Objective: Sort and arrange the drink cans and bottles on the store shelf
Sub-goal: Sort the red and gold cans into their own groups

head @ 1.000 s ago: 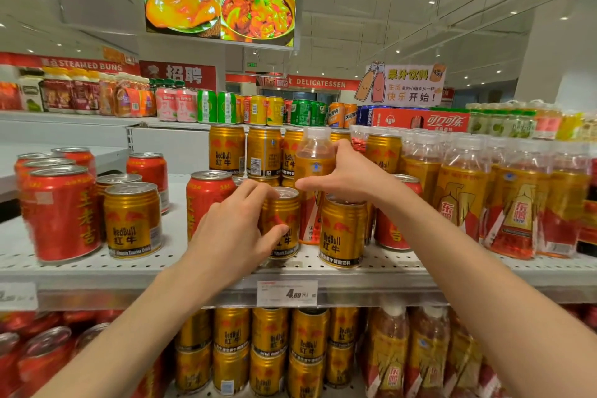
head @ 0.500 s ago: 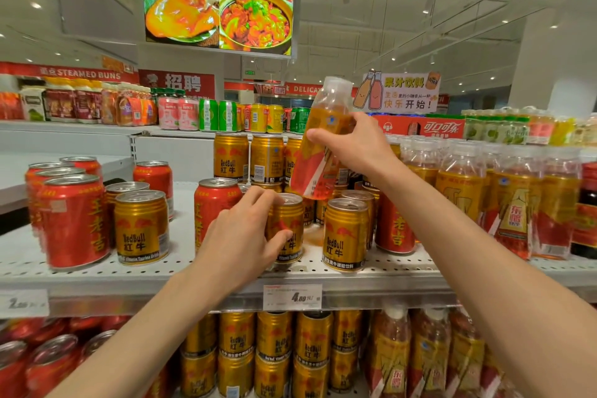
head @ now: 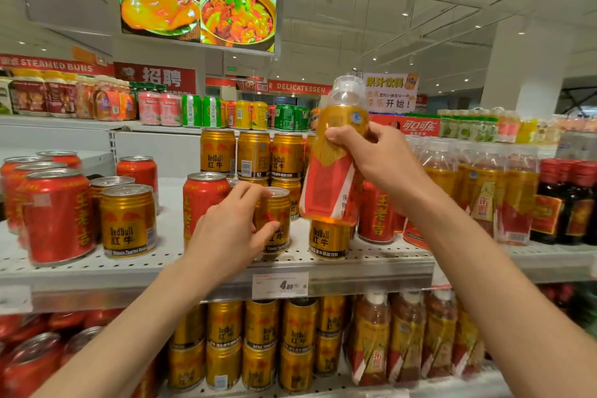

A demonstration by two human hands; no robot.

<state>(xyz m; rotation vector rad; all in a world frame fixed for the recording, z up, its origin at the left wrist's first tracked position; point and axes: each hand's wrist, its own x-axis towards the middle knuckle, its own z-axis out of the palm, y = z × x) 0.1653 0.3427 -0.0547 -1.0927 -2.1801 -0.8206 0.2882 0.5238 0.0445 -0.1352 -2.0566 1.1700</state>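
While your left hand [head: 226, 233] keeps its curled fingers and thumb around the short gold metal energy-drink can [head: 274, 220] near the front edge of the white perforated metal shelf [head: 200, 265], your right hand [head: 371, 158] has lifted the tall clear plastic bottle of amber drink with the red-and-gold label [head: 336, 168] out of the cans. A second ago that bottle stood on the shelf among the gold cans; now you hold it in the air, gripped round its upper body, tilted a little, its base just above another gold can [head: 328, 239] at the front edge. That means the stray bottle is out of the can section, and I judge the next step is carrying it right, to the row of matching amber bottles [head: 484, 191] farther along the shelf. Behind your hands, a red can [head: 202, 200] stands among stacked gold cans [head: 252, 153] toward the back edge, so more sorting remains.
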